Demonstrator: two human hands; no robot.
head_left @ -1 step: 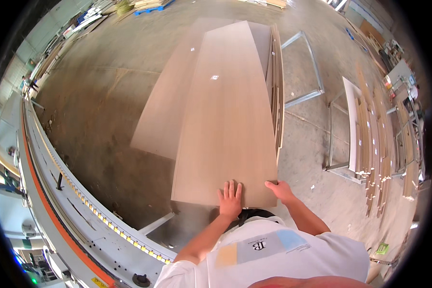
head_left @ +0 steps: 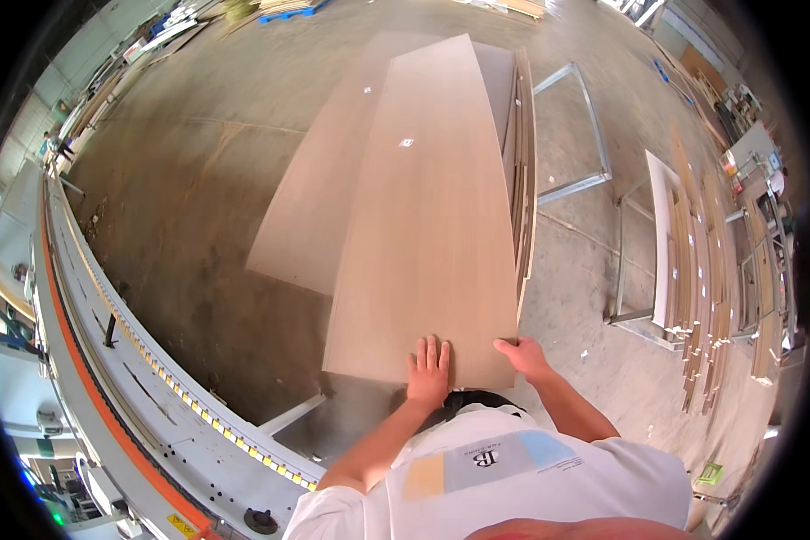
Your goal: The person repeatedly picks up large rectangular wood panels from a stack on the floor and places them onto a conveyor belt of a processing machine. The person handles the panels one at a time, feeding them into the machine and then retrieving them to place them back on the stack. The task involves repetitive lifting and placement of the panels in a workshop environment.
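A long light-brown wood panel (head_left: 427,234) stretches away from my body, lying on top of others. My left hand (head_left: 429,371) rests flat near its close edge, fingers stretched out and slightly apart. At the near right corner, my right hand (head_left: 525,359) grips the panel's edge; its thumb is on top and the other fingers are hidden from view. Beneath, a second brown panel (head_left: 306,211) sticks out to the left at an angle. A stack of panels (head_left: 523,171) shows along the right side. Each of the two upper panels carries a small white label (head_left: 406,143).
A long machine bed (head_left: 166,387) with an orange strip and a row of yellow-and-white blocks runs along the left. To the right are a metal frame (head_left: 574,186) and a rack of narrow boards (head_left: 693,279). Far left, a person (head_left: 58,146) stands beside the machine.
The view has shifted very slightly. Both hands keep the same places on the panel.
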